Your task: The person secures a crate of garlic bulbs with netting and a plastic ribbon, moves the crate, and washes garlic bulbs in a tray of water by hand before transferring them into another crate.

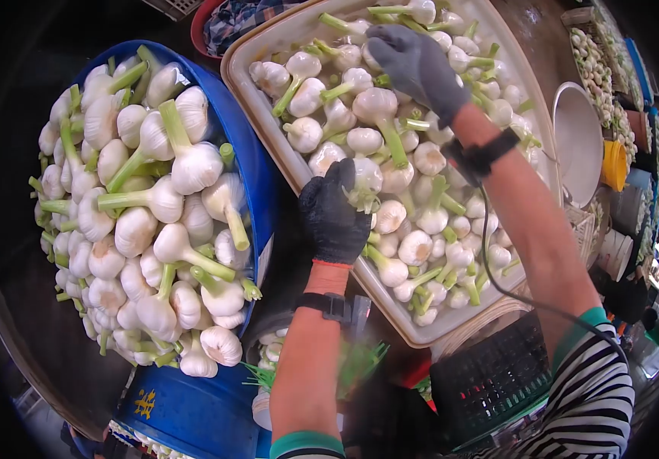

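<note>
My left hand (335, 213), in a black glove, is closed around a garlic bulb (366, 176) at the near left edge of the white tub (287, 162). Pale green shreds show at the lower end of that bulb. Toward the far end of the tub, my right hand (417, 70), in a grey glove, curls its fingers over a garlic bulb (369, 56), which the glove partly covers. Many garlic bulbs with short green stems (376, 105) fill the tub around both hands, and water seems to lie among them.
A blue drum (263, 183) heaped with garlic stands at the left. Below the tub are a black crate (490, 375) and some green leaves (360, 367). A red basin (199, 27) holding cloth is at the top. On the right are a round metal basin (576, 145) and a yellow container (614, 166).
</note>
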